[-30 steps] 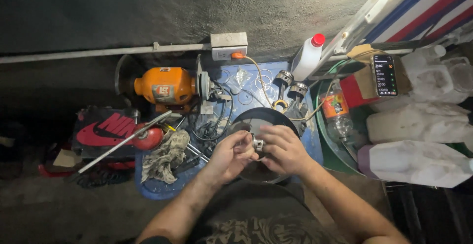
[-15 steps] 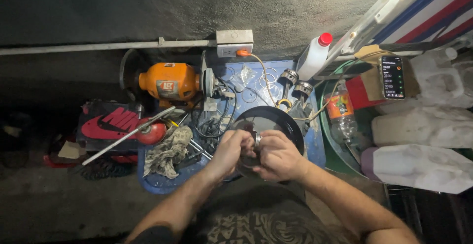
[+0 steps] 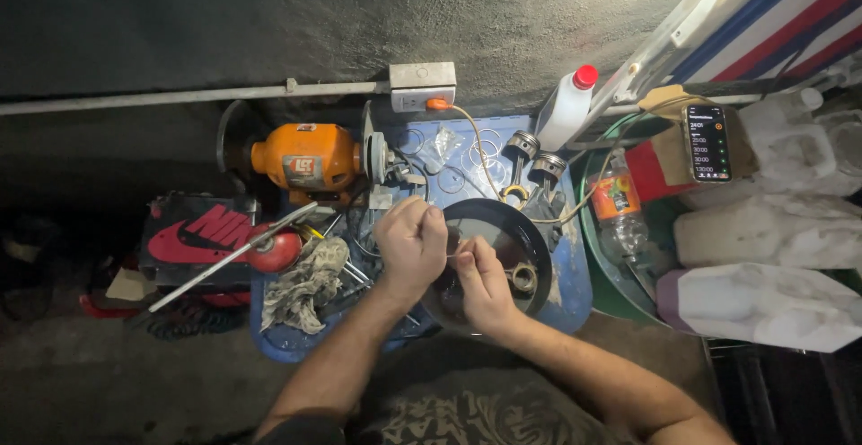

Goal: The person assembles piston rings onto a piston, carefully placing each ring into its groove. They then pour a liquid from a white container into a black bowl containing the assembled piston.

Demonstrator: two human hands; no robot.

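Both my hands hover over a black round pan (image 3: 530,229) on a blue tray (image 3: 575,292). My left hand (image 3: 409,246) is raised with its fingertips pinched together. Just below and to its right, my right hand (image 3: 483,281) pinches too. A thin metal ring (image 3: 452,254) runs between the two hands; it is faint and partly hidden by fingers. A small round metal part (image 3: 522,276) lies inside the pan beside my right hand. Two pistons with rods (image 3: 535,156) lie beyond the pan.
An orange bench grinder (image 3: 305,159) stands at the back left. A dirty rag (image 3: 303,283) and a red-handled tool (image 3: 269,249) lie on its near side. A white bottle with a red cap (image 3: 566,108), a phone (image 3: 708,142), a green basin (image 3: 603,274) and white jugs (image 3: 763,306) crowd the right.
My hands were cupped close together over the pan; now they are slightly apart, with the left hand lifted higher. The camera view has shifted a little.
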